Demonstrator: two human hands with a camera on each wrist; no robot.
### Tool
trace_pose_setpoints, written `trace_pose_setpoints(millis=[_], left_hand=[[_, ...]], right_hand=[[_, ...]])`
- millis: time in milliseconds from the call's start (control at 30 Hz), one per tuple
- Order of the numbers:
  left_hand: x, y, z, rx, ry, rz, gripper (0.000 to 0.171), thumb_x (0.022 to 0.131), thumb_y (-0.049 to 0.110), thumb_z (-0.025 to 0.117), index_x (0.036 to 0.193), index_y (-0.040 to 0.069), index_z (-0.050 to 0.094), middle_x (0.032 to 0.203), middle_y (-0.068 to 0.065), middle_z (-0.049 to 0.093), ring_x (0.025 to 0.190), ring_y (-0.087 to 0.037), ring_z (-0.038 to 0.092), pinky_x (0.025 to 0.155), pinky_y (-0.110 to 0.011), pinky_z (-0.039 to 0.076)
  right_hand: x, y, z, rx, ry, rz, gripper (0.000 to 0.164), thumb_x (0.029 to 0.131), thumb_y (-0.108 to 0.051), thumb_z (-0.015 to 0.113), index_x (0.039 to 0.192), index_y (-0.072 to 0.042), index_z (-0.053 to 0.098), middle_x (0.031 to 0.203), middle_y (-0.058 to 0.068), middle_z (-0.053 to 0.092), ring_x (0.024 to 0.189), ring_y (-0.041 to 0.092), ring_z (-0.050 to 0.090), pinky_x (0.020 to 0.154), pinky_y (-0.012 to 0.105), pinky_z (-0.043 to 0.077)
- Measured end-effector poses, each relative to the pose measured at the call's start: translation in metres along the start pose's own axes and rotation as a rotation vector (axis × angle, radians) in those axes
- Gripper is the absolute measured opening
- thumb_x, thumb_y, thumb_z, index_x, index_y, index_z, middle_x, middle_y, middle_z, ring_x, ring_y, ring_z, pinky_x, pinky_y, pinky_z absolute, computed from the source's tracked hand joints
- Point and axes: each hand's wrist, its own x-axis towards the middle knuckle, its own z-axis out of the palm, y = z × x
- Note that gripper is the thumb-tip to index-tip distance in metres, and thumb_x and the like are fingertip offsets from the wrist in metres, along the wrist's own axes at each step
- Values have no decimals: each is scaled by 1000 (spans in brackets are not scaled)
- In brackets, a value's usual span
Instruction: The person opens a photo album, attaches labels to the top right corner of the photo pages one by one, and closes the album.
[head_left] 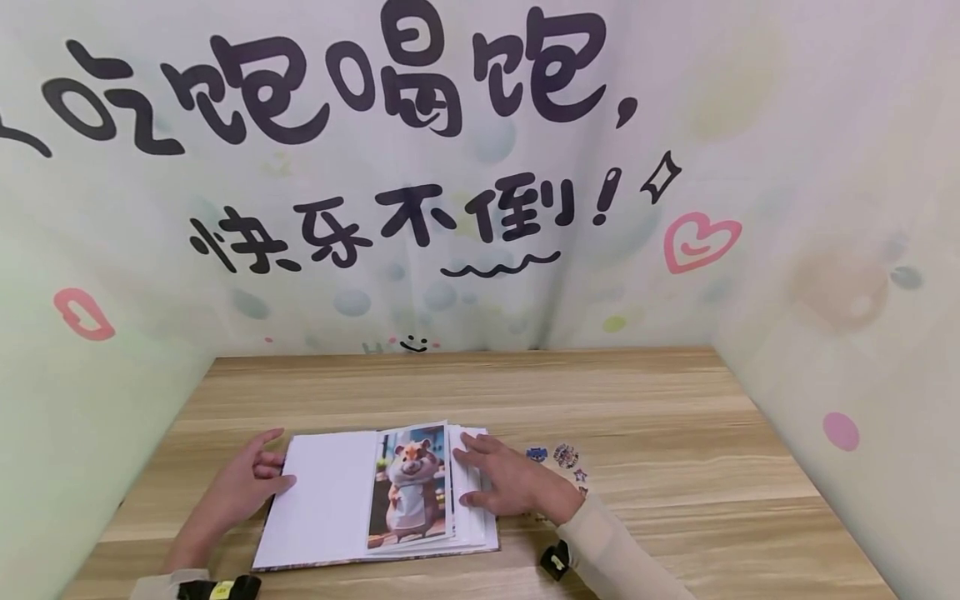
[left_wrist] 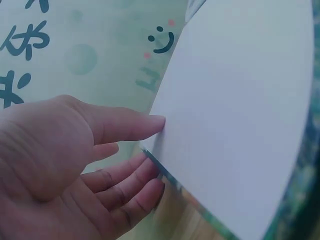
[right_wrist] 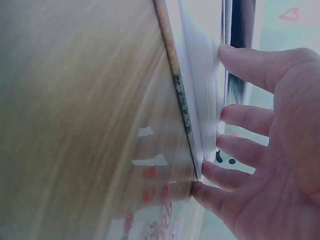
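Hardcover book, spread open on a wooden tabletop, in front of a pale printed backdrop. Across the backdrop, large dark Chinese writing in two lines: 吃饱喝饱 above, 快乐不倒! below. At the front of the tabletop, between two bare hands, both halves of the book on show: blank page on the left, thick page stack on the right, multicoloured cover edge beneath. Just right of the fold, an upright hamster picture, with white apron and blurred blue-and-green surroundings.

Right hand: fingers spread and nearly straight, unclenched, fingertips and thumb touching the page stack near its outer side. Left hand: thumb stretched onto the outer edge of the blank page, other fingers loosely bent beside the cover; impossible to tell whether pinching it or merely resting there. At the left wrist, a dark band with a yellow label, too small to read.

On the backdrop, right side, a pink smiling heart. Just right of the book, partly behind the right hand, small coloured motifs. Smallest, low on the backdrop, a smiley with pink cheeks.
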Motion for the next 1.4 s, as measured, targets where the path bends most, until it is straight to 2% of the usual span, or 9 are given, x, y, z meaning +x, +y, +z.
trace_pose_setpoints(millis=[200,500,1100,1233,1400], left_hand=[[-1,0,1,22,12,-16,78,87,9,74,149,-4,29,120,-25,62,101,-27,62,74,-27,54],[-2,0,4,37,21,7,78,85,8,75,148,-6,32,120,-22,62,101,-24,60,73,-21,52],[-3,-2,4,43,11,20,78,84,9,75,147,-8,32,121,-21,62,103,-25,59,76,-19,50],[-4,0,5,53,12,2,78,84,9,75,147,-8,32,120,-19,61,104,-26,58,76,-20,50],[-3,3,6,78,15,-19,76,87,11,74,148,-7,32,119,-20,60,103,-27,57,78,-26,51]], right_hand=[[0,0,0,-8,5,-3,71,91,-48,66,151,-17,42,163,4,26,149,31,26,118,45,27],[-1,0,-1,3,4,-4,71,91,-47,66,151,-17,42,163,4,25,149,32,25,118,46,27],[-2,0,0,27,15,-2,72,90,-47,67,152,-19,41,163,3,25,149,32,25,117,48,27],[-2,1,1,23,17,-8,73,91,-47,66,152,-19,40,163,3,25,149,32,25,118,47,27],[-2,3,3,25,26,-16,73,91,-48,65,153,-20,39,163,2,24,149,33,24,118,48,27]])
